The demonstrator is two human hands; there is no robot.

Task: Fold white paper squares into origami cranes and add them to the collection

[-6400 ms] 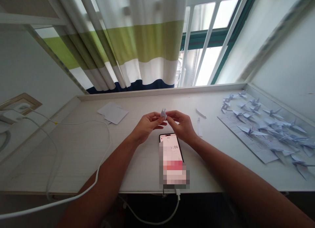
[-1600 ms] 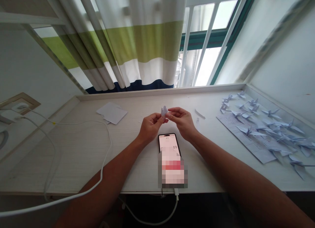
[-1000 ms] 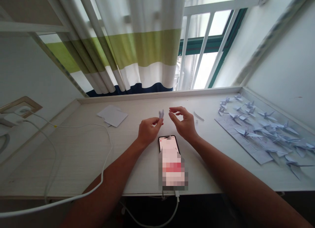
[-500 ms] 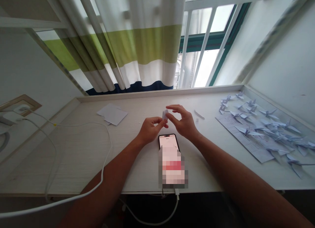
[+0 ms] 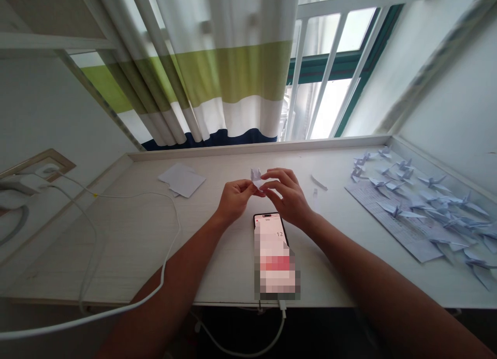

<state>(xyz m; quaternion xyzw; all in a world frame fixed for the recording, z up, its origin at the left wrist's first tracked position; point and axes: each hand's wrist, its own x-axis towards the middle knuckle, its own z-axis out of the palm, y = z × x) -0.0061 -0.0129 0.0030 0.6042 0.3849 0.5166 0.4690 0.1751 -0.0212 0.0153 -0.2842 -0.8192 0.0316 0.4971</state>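
A small piece of folded white paper (image 5: 255, 176) is held up between my hands, just above the desk and beyond the phone. My left hand (image 5: 235, 199) pinches its lower left side between thumb and fingers. From the right, my right hand (image 5: 288, 197) has its thumb and fingertips on the paper's right side, the fingers bent. Part of the paper is hidden behind the fingertips. Under my hands lies a phone (image 5: 271, 225) with a lit screen, partly blurred out.
White paper sheets (image 5: 185, 181) lie on the left of the desk (image 5: 128, 235). Several folded paper cranes (image 5: 396, 210) cover the right side, some on a printed sheet (image 5: 382, 222). A paper strip (image 5: 319, 182) lies right of my hands. A white cable (image 5: 176, 219) crosses my left forearm.
The paper has been turned and shows a wider face, standing higher above my fingers. My right fingers have shifted along its right side. The view has swung slightly left.
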